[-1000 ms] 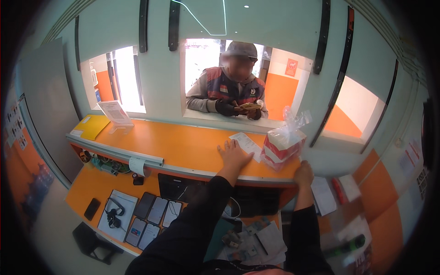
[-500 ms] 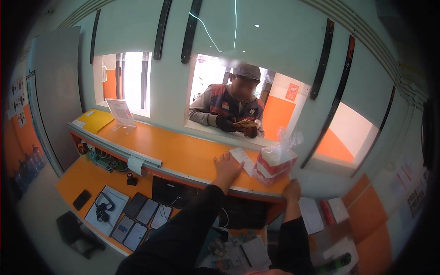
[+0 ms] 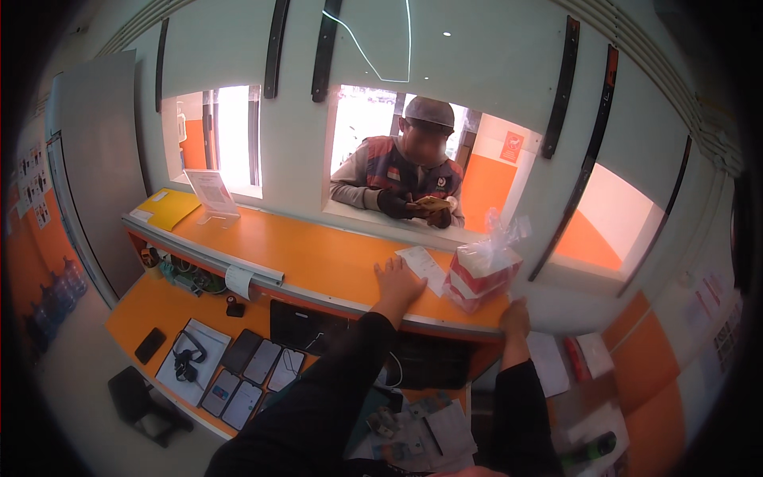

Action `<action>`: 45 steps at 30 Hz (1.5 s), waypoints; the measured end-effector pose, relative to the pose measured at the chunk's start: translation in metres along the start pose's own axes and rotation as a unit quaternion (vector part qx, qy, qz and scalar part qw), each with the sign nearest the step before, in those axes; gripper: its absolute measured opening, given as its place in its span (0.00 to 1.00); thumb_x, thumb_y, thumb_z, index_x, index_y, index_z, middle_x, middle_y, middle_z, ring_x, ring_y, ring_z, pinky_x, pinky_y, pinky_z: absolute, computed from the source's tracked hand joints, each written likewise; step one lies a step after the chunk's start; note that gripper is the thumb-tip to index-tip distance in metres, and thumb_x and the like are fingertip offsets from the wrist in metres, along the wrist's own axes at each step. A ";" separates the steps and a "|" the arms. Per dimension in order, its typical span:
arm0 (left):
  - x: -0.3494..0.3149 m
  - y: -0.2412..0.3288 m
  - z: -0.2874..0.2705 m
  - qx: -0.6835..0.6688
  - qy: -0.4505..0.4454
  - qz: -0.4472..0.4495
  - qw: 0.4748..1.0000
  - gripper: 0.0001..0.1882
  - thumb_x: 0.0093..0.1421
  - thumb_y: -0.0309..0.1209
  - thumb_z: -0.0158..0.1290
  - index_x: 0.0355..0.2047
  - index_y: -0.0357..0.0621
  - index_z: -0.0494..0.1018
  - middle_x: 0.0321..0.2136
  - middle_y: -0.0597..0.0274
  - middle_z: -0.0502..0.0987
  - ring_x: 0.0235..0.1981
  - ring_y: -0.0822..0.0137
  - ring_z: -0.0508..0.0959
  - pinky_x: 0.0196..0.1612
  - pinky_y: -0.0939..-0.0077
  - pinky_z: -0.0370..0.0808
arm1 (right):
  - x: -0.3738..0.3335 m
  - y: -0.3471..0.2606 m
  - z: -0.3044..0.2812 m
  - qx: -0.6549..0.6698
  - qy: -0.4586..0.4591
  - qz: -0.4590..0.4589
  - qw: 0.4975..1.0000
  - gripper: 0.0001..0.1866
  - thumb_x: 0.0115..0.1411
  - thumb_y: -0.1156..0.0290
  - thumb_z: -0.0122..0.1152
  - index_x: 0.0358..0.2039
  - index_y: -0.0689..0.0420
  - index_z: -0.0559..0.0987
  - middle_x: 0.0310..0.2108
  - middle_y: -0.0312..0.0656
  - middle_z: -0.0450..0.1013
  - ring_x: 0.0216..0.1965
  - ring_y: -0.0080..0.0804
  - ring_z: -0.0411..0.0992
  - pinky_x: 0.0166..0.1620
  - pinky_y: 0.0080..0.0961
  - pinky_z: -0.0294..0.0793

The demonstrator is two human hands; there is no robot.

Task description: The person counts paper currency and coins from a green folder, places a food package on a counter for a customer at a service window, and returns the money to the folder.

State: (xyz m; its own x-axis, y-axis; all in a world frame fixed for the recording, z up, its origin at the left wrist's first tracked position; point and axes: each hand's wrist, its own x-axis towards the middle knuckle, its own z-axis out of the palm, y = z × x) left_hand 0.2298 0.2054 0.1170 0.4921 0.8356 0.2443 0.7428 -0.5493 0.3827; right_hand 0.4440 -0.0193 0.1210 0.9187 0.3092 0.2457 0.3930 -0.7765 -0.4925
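My left hand [image 3: 399, 285] lies flat on the raised orange counter [image 3: 318, 258], fingers spread. Its fingertips are close beside a white paper slip [image 3: 424, 268]. To the right of the slip stands a clear plastic bag [image 3: 482, 274], gathered at the top, with red-and-white boxes inside. At the counter's right end, my right hand [image 3: 515, 319] is curled against the edge, just below the bag; some of its fingers are hard to make out. Across the counter, a person [image 3: 425, 171] in a cap leans at the window opening, holding a yellowish object [image 3: 433, 203] in both gloved hands.
Several phones [image 3: 241, 405], a clipboard [image 3: 191, 362] with a black strap and a small stamp [image 3: 235, 306] lie on the lower desk. Banknotes and papers [image 3: 429, 433] are below my arms. A sign stand [image 3: 211, 193] and yellow folder [image 3: 168, 209] sit at the counter's left.
The whole view has shifted slightly. My left hand keeps its place beside the slip, and my right hand stays at the counter's end. The bag has not visibly moved on the counter.
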 end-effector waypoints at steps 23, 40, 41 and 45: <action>0.000 0.000 0.006 -0.003 0.024 0.012 1.000 0.49 0.59 0.62 0.50 0.69 0.35 0.59 0.69 0.51 0.61 0.73 0.53 0.55 0.72 0.37 0.40 | 0.004 0.014 0.010 0.025 0.051 -0.005 0.998 0.10 0.67 0.66 0.49 0.47 0.51 0.72 0.43 0.51 0.80 0.46 0.55 0.78 0.46 0.51 0.75; 0.002 0.005 0.000 0.009 -0.010 0.011 1.000 0.48 0.61 0.61 0.49 0.70 0.37 0.58 0.71 0.52 0.59 0.74 0.54 0.53 0.73 0.41 0.40 | 0.004 0.011 0.003 0.031 0.044 0.012 0.998 0.11 0.68 0.65 0.51 0.47 0.53 0.73 0.44 0.52 0.80 0.47 0.55 0.78 0.48 0.51 0.76; 0.001 0.005 -0.001 0.008 -0.012 0.009 1.000 0.47 0.61 0.60 0.48 0.70 0.37 0.58 0.72 0.52 0.58 0.75 0.54 0.53 0.74 0.42 0.39 | 0.002 0.008 0.001 0.028 0.038 0.018 0.999 0.11 0.68 0.65 0.51 0.47 0.53 0.73 0.44 0.52 0.80 0.47 0.55 0.78 0.48 0.50 0.76; -0.001 0.005 -0.005 0.012 -0.016 0.010 1.000 0.47 0.61 0.60 0.48 0.70 0.37 0.58 0.72 0.52 0.58 0.75 0.54 0.53 0.74 0.42 0.39 | -0.007 -0.001 -0.007 0.029 0.031 0.024 0.999 0.10 0.68 0.66 0.51 0.47 0.53 0.74 0.43 0.51 0.80 0.48 0.54 0.79 0.49 0.49 0.76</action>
State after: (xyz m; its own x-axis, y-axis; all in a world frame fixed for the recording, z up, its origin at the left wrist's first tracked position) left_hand 0.2310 0.2023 0.1233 0.5215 0.8237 0.2227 0.7430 -0.5667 0.3560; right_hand 0.4367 -0.0248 0.1256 0.9327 0.2365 0.2721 0.3526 -0.7559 -0.5516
